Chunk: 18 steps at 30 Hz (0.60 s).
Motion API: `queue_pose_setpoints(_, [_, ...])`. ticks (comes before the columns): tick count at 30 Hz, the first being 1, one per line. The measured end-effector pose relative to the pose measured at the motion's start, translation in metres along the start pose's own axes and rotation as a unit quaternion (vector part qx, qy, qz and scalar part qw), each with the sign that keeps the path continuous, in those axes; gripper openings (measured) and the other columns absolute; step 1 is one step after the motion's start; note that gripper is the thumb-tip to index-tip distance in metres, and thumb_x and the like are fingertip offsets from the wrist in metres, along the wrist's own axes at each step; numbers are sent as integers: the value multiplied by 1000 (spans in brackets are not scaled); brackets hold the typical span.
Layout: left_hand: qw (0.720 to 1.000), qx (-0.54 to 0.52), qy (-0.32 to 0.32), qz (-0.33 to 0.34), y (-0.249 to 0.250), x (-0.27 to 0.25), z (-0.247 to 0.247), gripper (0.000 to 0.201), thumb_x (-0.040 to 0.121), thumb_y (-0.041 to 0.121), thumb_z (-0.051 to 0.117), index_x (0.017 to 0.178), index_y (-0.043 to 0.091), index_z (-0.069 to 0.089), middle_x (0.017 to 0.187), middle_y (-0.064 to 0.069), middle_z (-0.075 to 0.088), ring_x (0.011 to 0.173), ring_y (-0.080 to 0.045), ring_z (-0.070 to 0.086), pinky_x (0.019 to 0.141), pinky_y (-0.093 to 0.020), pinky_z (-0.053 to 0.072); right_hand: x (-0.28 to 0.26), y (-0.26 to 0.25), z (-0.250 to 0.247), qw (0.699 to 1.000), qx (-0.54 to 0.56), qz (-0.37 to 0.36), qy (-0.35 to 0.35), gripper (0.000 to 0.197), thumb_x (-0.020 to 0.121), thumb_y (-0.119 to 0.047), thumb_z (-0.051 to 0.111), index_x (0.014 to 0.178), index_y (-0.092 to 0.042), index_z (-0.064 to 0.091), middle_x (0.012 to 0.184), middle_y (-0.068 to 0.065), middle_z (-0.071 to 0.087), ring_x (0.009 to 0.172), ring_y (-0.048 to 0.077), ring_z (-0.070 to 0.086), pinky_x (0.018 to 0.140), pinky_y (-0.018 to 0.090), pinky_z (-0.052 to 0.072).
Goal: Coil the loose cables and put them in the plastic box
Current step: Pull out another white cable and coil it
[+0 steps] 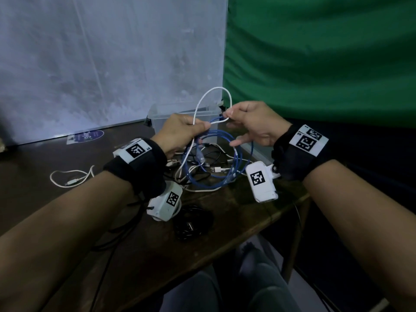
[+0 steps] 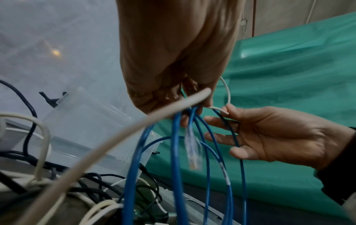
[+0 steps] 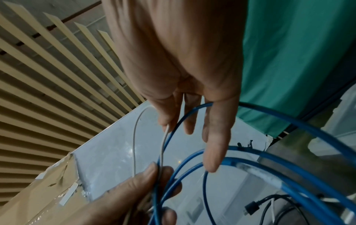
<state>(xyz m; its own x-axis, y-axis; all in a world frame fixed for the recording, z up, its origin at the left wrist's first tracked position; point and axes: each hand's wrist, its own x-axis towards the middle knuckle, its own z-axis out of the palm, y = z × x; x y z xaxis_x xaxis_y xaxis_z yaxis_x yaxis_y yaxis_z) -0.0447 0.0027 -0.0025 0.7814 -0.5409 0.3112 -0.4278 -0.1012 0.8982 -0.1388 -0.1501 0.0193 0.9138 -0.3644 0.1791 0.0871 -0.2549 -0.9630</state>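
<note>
1. Risk of a snag: white cable (image 1: 203,99) looped up between both hands, crossing the blue Ethernet cable (image 1: 227,167) coils (likely to knot if pulled apart fast).
2. Left hand (image 1: 180,134) clenched round blue coils and white cable together; right hand (image 1: 252,124) pinching the white cable, other fingers loose.
3. Blue coils hanging over the tangled pile (image 1: 202,163) on the table (image 1: 236,221), thin, springy.
4. Plastic box (image 1: 162,118) just behind, clear, open-topped.
</note>
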Motion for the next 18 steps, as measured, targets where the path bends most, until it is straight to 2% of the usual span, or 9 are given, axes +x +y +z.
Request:
queue_pose_setpoints(3, [998, 56, 19, 10, -4, 2, -4, 18, 86, 19, 67, 80, 3, 72, 55, -3, 60, 37, -1, 42, 41, -12, 35, 0, 1, -3, 1000, -5, 9, 6, 21, 97, -14, 50, 78, -11, 57, 84, 7, 51, 86, 22, 52, 48, 40, 58])
queue_pose_setpoints(5, [996, 84, 20, 12, -7, 3, -5, 17, 86, 20, 66, 82, 5, 72, 60, -6, 59, 37, 0, 40, 40, -10, 34, 0, 1, -7, 999, -42, 2, 16, 22, 96, -16, 52, 75, -14, 59, 81, 0, 56, 84, 19, 55, 57, 41, 58])
queue_pose_setpoints(6, [995, 93, 17, 14, -9, 4, -7, 16, 87, 21, 66, 83, 7, 71, 63, -6, 59, 37, 0, 40, 40, -10, 34, 1, 0, -9, 997, -76, -9, 29, 23, 95, -17, 54, 74, -16, 61, 81, -2, 59, 82, 15, 57, 61, 38, 57])
queue_pose_setpoints(8, [996, 88, 9, 26, -10, 4, -7, 10, 87, 21, 65, 83, 13, 68, 68, -5, 59, 42, 0, 46, 43, -10, 36, 3, -2, -12, 989, -123, -49, 66, 23, 92, -17, 58, 71, -21, 64, 76, -5, 63, 68, 6, 57, 60, 28, 51])
queue_pose_setpoints(11, [998, 29, 21, 53, -7, 6, -3, 7, 89, 21, 63, 93, 15, 61, 78, -2, 60, 54, -2, 59, 48, -11, 41, 8, -6, -12, 980, -125, -106, 112, 17, 87, -15, 66, 71, -14, 70, 61, -4, 62, 53, 3, 51, 57, 20, 44])
queue_pose_setpoints(13, [997, 5, 28, 73, -2, 7, 0, 9, 92, 20, 58, 99, 15, 57, 85, -3, 61, 61, -7, 60, 50, -10, 41, 7, -7, -11, 978, -130, -117, 115, 12, 85, -16, 69, 79, -5, 72, 57, -4, 59, 48, 3, 48, 50, 16, 42])
queue_pose_setpoints(15, [995, 15, 21, 96, 1, 9, 3, 7, 94, 20, 55, 97, 14, 57, 90, -7, 62, 69, -14, 59, 53, -9, 41, 8, -6, -11, 977, -140, -121, 103, 14, 85, -15, 69, 80, -1, 70, 57, -1, 59, 50, 7, 49, 52, 18, 43])
queue_pose_setpoints(17, [993, 47, 3, 105, 1, 11, 5, 11, 95, 22, 53, 93, 14, 61, 92, -9, 64, 73, -15, 60, 55, -11, 42, 8, -5, -11, 980, -128, -125, 82, 15, 87, -11, 65, 73, -5, 66, 54, -4, 62, 50, 7, 53, 55, 20, 47])
queue_pose_setpoints(18, [993, 52, -4, 104, 2, 11, 6, 15, 97, 23, 50, 91, 15, 61, 91, -7, 65, 70, -13, 60, 55, -12, 42, 8, -4, -12, 982, -120, -127, 78, 18, 89, -8, 63, 71, -9, 63, 52, -5, 62, 48, 5, 54, 53, 18, 47])
